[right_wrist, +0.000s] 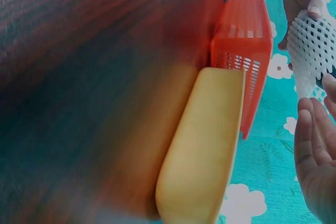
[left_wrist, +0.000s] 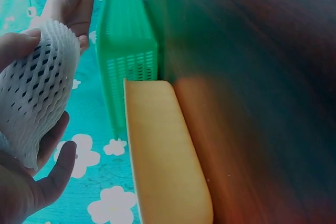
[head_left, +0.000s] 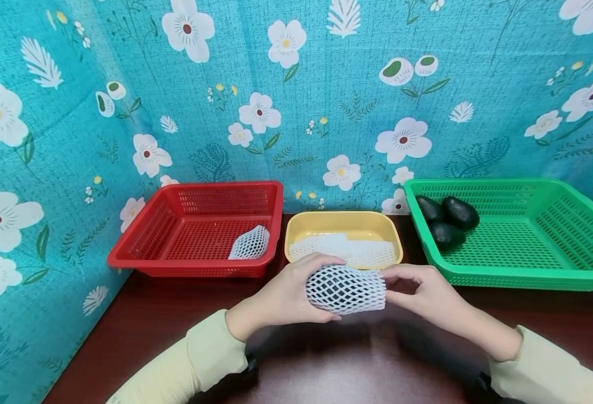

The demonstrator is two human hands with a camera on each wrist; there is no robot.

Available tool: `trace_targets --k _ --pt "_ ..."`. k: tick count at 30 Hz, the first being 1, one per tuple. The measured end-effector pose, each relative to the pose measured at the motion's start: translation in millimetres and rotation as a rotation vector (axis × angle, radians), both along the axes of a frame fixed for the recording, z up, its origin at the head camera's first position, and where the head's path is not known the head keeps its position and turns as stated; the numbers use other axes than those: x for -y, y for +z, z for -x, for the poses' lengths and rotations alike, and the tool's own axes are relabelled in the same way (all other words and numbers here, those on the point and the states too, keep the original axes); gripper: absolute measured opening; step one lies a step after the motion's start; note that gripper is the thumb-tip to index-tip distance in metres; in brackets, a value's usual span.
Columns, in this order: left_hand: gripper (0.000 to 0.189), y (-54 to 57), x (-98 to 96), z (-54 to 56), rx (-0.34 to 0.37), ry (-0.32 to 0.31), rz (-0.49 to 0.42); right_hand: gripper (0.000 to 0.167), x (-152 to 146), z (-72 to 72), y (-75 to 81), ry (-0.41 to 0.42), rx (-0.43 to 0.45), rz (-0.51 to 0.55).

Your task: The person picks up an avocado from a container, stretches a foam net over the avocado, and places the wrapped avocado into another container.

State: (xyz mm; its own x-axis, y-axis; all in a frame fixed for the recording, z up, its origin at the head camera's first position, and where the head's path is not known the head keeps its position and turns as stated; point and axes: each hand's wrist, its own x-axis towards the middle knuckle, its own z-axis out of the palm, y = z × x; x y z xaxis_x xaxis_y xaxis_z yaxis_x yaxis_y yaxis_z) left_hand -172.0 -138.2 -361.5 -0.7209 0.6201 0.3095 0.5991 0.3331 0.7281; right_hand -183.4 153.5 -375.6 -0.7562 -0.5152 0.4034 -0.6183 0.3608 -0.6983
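My left hand grips a dark avocado covered by a white foam net, its fingers and thumb wrapped round the closed-up end. The avocado shows through the mesh, and the net's loose end points to the right. At that loose end my right hand pinches the net's edge between thumb and fingers. In the right wrist view the net stretches between both hands, and a bit of dark skin shows by the right thumb. Both hands are above the table, in front of the yellow tray.
Several flat foam nets lie in the yellow tray. To the left, a red basket holds one netted fruit. A green basket on the right has three dark avocados in its left corner. Behind hangs a flowered blue cloth.
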Motion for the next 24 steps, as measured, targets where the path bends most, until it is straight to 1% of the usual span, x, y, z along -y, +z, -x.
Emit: trace_targets --k 5,9,12,16,19,24 --pt "0.082 5.7 -0.9 0.1 -0.017 0.003 0.009 0.035 -6 0.7 4.3 0.028 -0.146 -0.017" --pt "0.082 9.6 -0.9 -1.2 -0.009 0.000 0.004 0.043 -14 5.6 10.1 0.064 -0.247 0.039" --pt "0.082 12.4 -0.6 -3.1 -0.008 -0.008 -0.004 0.049 -20 11.1 16.0 0.085 -0.297 0.079" --pt "0.081 14.9 -1.2 -5.7 -0.024 -0.028 -0.010 0.054 -29 15.9 21.8 0.051 -0.321 0.067" --pt "0.081 16.4 -0.9 -7.6 -0.029 -0.039 -0.021 0.056 -36 19.1 24.7 0.004 -0.340 0.032" --pt "0.084 18.3 3.0 -10.2 -0.024 -0.017 -0.021 0.053 -48 26.3 30.1 -0.041 -0.383 -0.005"
